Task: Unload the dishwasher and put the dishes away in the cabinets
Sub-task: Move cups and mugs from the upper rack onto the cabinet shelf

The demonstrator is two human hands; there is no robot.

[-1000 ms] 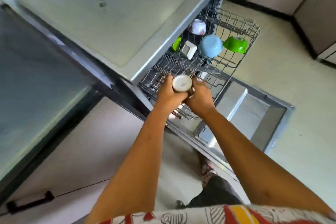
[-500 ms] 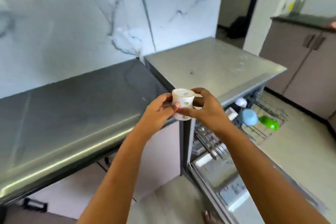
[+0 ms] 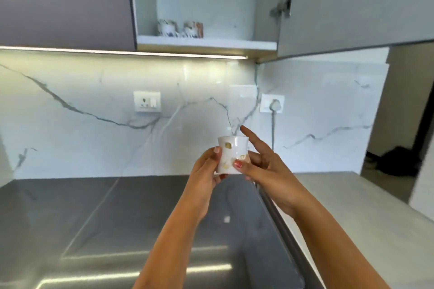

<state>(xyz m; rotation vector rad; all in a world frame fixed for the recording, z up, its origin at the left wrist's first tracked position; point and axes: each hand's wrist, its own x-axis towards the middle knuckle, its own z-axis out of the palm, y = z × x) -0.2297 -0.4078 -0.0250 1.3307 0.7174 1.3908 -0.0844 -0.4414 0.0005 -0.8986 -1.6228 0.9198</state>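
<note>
I hold a small white cup (image 3: 231,153) with gold marks upright in front of me, above the dark countertop (image 3: 117,218). My left hand (image 3: 206,171) grips its left side from below, thumb on the wall. My right hand (image 3: 260,166) pinches its right side with thumb and lower fingers, while the index finger points up past the rim. Above, an upper cabinet (image 3: 206,43) stands open, and two patterned cups (image 3: 179,28) sit on its shelf at the left. The dishwasher is out of view.
The open cabinet door (image 3: 352,7) hangs at the upper right. A closed dark cabinet (image 3: 65,2) is on the left. Two wall sockets (image 3: 147,101) sit on the marble backsplash, one with a cord plugged in. A lighter counter (image 3: 364,206) lies at the right.
I have lifted the cup out of the dishwasher rack and up over the counter. My view has swung from the rack up to the open upper cabinet.
</note>
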